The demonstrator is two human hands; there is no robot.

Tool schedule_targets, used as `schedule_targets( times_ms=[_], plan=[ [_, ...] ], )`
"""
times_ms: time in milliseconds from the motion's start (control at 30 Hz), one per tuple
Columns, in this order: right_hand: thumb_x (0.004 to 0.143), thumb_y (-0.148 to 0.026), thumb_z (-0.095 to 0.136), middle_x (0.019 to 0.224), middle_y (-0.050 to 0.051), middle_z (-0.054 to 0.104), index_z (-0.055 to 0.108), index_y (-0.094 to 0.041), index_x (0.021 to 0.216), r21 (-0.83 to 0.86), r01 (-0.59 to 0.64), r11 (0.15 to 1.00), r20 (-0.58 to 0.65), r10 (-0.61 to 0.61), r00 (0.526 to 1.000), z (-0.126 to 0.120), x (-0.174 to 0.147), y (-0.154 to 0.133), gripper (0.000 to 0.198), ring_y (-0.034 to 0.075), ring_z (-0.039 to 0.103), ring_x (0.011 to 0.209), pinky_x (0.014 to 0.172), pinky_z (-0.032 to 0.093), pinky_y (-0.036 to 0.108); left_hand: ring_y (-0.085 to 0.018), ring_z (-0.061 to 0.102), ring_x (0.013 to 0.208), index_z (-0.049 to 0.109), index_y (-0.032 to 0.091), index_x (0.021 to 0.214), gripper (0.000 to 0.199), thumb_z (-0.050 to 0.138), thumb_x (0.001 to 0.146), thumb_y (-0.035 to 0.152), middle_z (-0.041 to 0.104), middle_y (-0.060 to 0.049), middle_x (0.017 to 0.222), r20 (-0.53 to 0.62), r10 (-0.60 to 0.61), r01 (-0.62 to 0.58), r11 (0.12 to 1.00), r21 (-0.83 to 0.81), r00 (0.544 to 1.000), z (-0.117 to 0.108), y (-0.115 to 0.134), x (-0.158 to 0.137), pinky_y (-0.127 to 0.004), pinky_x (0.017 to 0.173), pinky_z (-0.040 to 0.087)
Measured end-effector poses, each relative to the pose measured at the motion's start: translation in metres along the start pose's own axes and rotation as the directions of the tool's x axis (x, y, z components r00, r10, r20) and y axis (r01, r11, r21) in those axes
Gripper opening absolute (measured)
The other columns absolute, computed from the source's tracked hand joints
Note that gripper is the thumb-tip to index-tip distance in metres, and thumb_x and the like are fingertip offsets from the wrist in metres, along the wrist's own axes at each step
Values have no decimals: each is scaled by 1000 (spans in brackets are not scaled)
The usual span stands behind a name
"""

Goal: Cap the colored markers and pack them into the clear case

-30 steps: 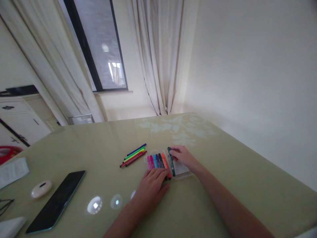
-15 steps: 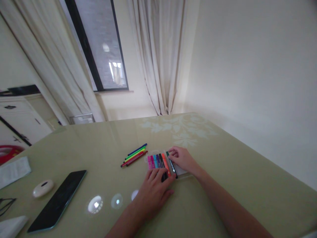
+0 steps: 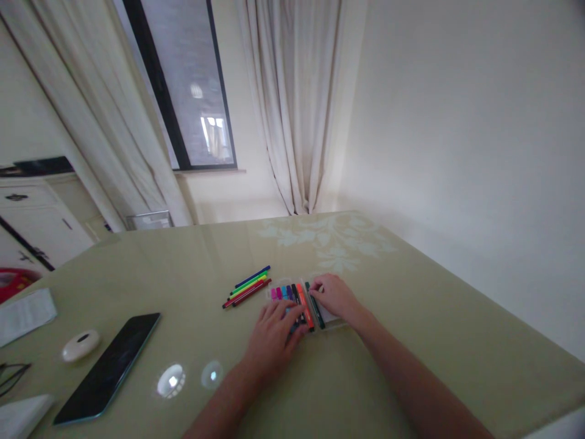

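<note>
A clear plastic marker case (image 3: 339, 324) lies opened out on the table, with a row of coloured markers in its left half. My left hand (image 3: 274, 332) rests over the lower part of that row, fingers stretched out and apart, hiding some of the markers. Beside its fingertips is an orange marker (image 3: 306, 306). A dark green marker (image 3: 317, 311) lies over the right half of the case. The fingers of my right hand (image 3: 336, 295) are closed at its upper end. Left of the case lie several loose markers (image 3: 247, 291) in a slanted bundle.
A black-screened phone or tablet (image 3: 108, 367) lies at the left of the green table (image 3: 388, 378). Near it are a white rounded case (image 3: 81, 346), a folded pale cloth or tissue (image 3: 28, 315), a dark cable (image 3: 13, 377) and a white object (image 3: 25, 416). A wall borders the right side.
My left hand has slid left and back, baring the lower end of the orange marker. The right hand stays at the top of the dark green marker, which has shifted slightly left.
</note>
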State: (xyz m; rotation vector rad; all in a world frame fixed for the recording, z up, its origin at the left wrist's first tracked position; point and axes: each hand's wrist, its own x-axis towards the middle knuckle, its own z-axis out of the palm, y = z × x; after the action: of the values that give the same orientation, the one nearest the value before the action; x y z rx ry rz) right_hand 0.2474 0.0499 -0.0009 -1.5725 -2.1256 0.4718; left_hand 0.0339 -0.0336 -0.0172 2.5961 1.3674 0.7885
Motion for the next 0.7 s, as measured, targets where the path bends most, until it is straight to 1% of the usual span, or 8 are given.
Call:
schedule_targets(
  times_ms=[67,100,167,233,367,500,633,700],
  plan=[
    [84,-19,66,83,8,78,82,-21,83,0,22,1000,25,-22,999,-1,-1,3,15,23,70,80,75,47,31,-26,54,119,65,24,122,27,45,104,30,63,-8,126,-115,-159,162,987,15,981,-8,-17,3,-45,104,43],
    [84,-18,66,87,8,79,82,-20,86,9,42,999,39,-42,998,-1,-2,5,17,24,71,84,77,47,31,-28,54,118,66,22,118,27,44,104,29,63,-9,125,-156,-251,261,964,44,955,-13,-26,3,-47,103,43],
    [85,-16,64,93,8,79,83,-21,92,38,76,996,60,-78,995,-1,-3,10,20,24,71,88,82,48,32,-31,54,112,65,20,120,29,43,103,29,64,-12,122,-215,-448,480,867,132,868,-21,-44,3,-49,96,44],
    [86,-16,63,95,8,79,83,-22,96,61,104,993,73,-108,991,-1,-5,13,23,23,70,89,83,49,32,-33,53,111,65,19,119,30,46,101,31,63,-13,121,-223,-550,591,777,216,805,-26,-60,0,-50,91,44],
    [89,-19,61,98,8,77,83,-23,103,78,152,985,62,-157,986,-3,-11,15,26,22,68,84,81,49,32,-34,53,109,68,21,108,28,48,100,37,63,-12,114,-177,-613,637,725,262,770,-28,-76,-6,-45,87,43],
    [92,-19,58,100,8,76,82,-24,109,131,187,974,72,-198,978,-6,-16,15,29,21,67,83,82,50,32,-32,54,107,71,22,100,30,48,99,41,63,-11,111,-146,-588,603,746,281,796,-28,-79,-7,-45,87,42],
    [92,-19,60,104,8,74,80,-23,108,176,185,967,-4,-188,982,-4,-18,10,26,20,65,81,80,49,32,-33,55,106,69,20,100,31,43,101,38,65,-12,110,-203,-554,589,753,291,808,-29,-76,-5,-47,89,44],
    [94,-25,61,103,8,73,80,-22,106,227,168,959,-63,-158,986,-1,-20,4,22,18,63,76,76,48,31,-31,58,101,65,20,101,32,40,102,39,67,-11,102,-249,-540,588,787,188,804,-27,-71,-3,-46,89,46]
  ],
)
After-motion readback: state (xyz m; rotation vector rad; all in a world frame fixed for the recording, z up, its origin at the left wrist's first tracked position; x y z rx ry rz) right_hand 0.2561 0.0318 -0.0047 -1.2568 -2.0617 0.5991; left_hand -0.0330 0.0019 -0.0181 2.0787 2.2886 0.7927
